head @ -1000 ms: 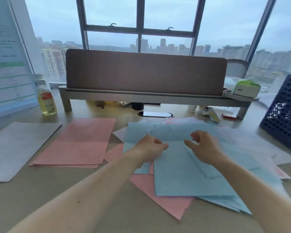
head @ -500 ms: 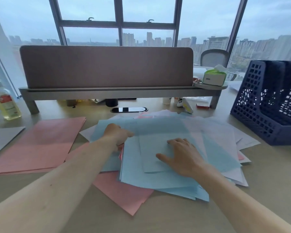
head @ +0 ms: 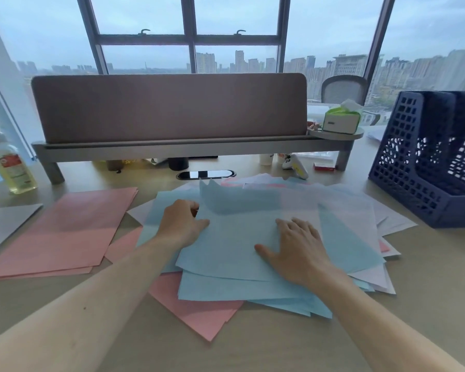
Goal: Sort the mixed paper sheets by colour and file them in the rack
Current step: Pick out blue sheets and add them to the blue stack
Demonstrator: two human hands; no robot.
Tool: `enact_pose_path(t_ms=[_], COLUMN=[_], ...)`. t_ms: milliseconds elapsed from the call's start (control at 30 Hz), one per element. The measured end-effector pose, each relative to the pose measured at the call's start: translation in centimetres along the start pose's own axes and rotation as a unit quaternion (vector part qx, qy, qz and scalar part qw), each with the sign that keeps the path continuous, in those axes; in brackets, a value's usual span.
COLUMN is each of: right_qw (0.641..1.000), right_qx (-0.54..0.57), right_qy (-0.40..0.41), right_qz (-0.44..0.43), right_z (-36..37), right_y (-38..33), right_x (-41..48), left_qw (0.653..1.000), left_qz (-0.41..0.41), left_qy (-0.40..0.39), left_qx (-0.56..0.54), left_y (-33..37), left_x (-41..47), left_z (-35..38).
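A: Left hand (head: pixel 183 224)?
B: Forearm comes in from the lower left, low over the desk (head: pixel 253 347). Fingers are curled, and the thumb lies on the left edge of the top blue sheet (head: pixel 234 245), pinching that edge. The fingertips are hidden, so I cannot tell how far under they go.

A: Right hand (head: pixel 295 251)?
B: Palm down and flat on the same sheet, toward its right side. Fingers are straight and slightly spread with the thumb out to the left. It presses but grips nothing.

A: Where's the paper?
B: The mixed pile (head: pixel 346 210) sits mid-desk, blue, pink and white sheets fanned and overlapping, with the top blue sheet crooked on it. Pink corners stick out at the near left. A sorted pink stack (head: pixel 65 229) lies just left of the pile. A pale grey sheet (head: pixel 6 224) is at the far left edge.

A: Rack?
B: The navy lattice file rack (head: pixel 419 162) stands upright at the right, near the pile's far corner but apart from it. What I can see of the compartments is dark.
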State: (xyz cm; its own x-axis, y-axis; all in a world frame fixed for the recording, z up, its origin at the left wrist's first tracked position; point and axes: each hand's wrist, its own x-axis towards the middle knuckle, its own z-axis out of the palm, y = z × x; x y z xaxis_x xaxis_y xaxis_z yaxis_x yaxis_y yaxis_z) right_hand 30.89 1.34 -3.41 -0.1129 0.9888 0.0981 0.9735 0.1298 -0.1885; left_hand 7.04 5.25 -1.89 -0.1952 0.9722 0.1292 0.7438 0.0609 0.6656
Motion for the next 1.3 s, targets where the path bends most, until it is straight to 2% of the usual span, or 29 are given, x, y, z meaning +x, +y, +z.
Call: enact_pose_path(t_ms=[100,167,267,333,400,433,500,633,700,800,967,1033,1167,1300], right_qw=[0.993,0.969,0.884,0.843,0.802,0.798,0.822,0.831,0.822,0.801,0.743,0.736,0.769,0.781], right_qx=[0.112,0.241,0.46,0.524,0.578,0.582,0.55,0.547,0.561,0.589,0.659,0.665,0.622,0.601], right_qy=[-0.039,-0.052,-0.021,-0.009,-0.03,-0.049,-0.057,0.018,0.05,0.099,0.111,0.116,0.128,0.166], right_qz=[0.005,0.026,0.078,0.121,0.148,0.149,0.135,0.099,0.078,0.03,-0.028,-0.048,-0.075,-0.043], right_z=[-0.3,-0.3,-1.1,-1.6,-1.6,-1.4,-0.8,-0.9,-1.3,-1.7,-2.3,-2.3,-1.5,-1.3], right_y=[-0.5,-0.9,-1.9,-2.6,-2.9,-3.1,-3.2,-3.9,-4.3,-5.1,-8.1,-9.1,-10.4,-11.6], right_x=[0.8,1.2,1.9,2.2,2.5,2.5,2.6,3.0,3.0,3.0,3.2,3.1,2.3,2.1], left_qw=[1.0,1.0,0.999,0.998,0.998,0.998,0.999,0.997,0.983,0.937,0.91,0.906,0.92,0.921], left_qz=[0.007,-0.011,-0.008,-0.006,-0.006,-0.001,0.012,0.006,-0.03,-0.051,0.056,0.072,0.074,0.036], left_qy=[-0.007,-0.009,-0.003,0.0,-0.005,-0.006,0.0,0.001,0.008,0.016,0.102,0.1,0.059,0.052], left_qx=[0.014,0.001,-0.044,-0.061,-0.064,-0.057,-0.047,-0.08,-0.183,-0.346,-0.399,-0.406,-0.381,-0.384], left_y=[-0.4,-0.8,-1.1,-1.1,-1.2,-1.3,-1.5,-2.1,-2.4,-2.8,-1.8,-2.3,-4.4,-5.3], left_x=[-0.1,-0.2,-0.1,-0.1,0.0,0.0,-0.2,0.0,0.1,0.1,-1.1,-1.8,-3.7,-5.5], left_z=[-0.1,-0.3,-0.7,-1.0,-1.4,-1.6,-1.8,-2.4,-3.1,-4.6,-7.8,-8.5,-8.4,-8.6])
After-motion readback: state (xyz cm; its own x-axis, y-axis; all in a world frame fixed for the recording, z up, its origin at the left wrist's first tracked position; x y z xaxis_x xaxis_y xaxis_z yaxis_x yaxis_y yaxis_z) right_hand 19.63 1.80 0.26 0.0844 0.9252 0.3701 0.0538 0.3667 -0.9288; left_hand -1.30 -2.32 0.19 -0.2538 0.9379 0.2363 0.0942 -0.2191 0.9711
